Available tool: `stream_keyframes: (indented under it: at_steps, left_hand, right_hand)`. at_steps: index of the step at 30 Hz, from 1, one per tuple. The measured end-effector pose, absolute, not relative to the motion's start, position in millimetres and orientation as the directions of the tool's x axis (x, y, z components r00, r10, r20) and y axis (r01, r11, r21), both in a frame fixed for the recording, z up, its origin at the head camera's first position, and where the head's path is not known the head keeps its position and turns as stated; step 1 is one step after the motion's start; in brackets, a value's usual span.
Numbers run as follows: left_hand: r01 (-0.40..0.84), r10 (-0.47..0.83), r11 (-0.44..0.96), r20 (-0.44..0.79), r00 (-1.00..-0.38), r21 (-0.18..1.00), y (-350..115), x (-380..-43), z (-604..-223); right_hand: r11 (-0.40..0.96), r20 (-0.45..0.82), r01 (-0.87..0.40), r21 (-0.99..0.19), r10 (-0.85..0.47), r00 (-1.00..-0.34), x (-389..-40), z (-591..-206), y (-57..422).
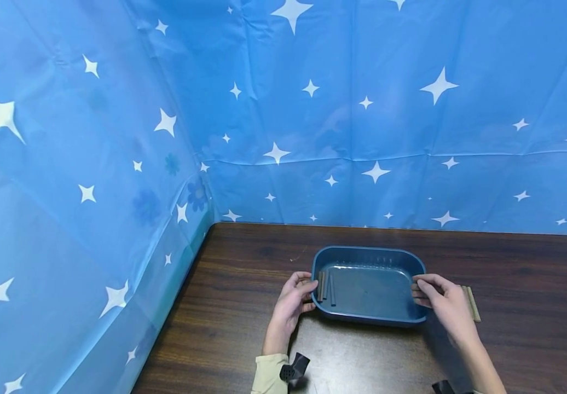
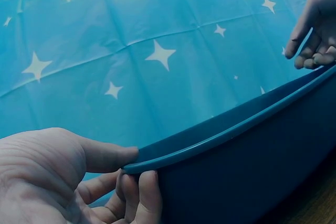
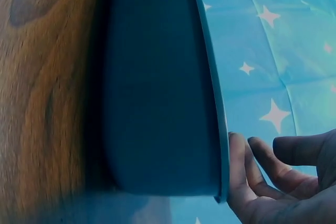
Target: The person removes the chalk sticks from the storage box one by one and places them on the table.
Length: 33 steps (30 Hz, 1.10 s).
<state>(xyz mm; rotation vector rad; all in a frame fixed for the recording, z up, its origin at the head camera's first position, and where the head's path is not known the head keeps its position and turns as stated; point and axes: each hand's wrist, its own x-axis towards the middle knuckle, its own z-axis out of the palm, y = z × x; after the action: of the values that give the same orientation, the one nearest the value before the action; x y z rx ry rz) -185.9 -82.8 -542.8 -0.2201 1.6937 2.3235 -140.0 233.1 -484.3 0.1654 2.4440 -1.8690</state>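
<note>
A blue plastic basin with rounded corners stands on the table. My left hand pinches its left rim; in the left wrist view the thumb lies over the rim and the other fingers bend below it outside. Thin brown sticks lie at the basin's left end, with a dark bluish strip beside them. At the right rim is my right hand, its fingertips right at the edge. The right wrist view shows its thumb apart from loosely bent fingers, with nothing between them.
More thin tan sticks lie on the dark wooden table right of the basin, partly hidden by the right hand. A blue star-patterned cloth hangs behind the table and along its left side.
</note>
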Motion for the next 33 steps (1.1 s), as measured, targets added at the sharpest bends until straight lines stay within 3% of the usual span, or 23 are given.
stream_keyframes:
  at_steps: [16,33]
  left_hand:
    - [-0.287,0.12,-0.292,-0.263,-0.957,0.913,-83,-186,-544]
    - [-0.291,0.111,-0.29,-0.27,-0.956,0.912,-83,-185,-544]
  right_hand:
    - [0.262,-0.188,0.18,-0.948,-0.006,-0.982,-149,-488,195]
    - [0.292,-0.133,0.106,-0.951,-0.073,-0.988,-159,-493,162]
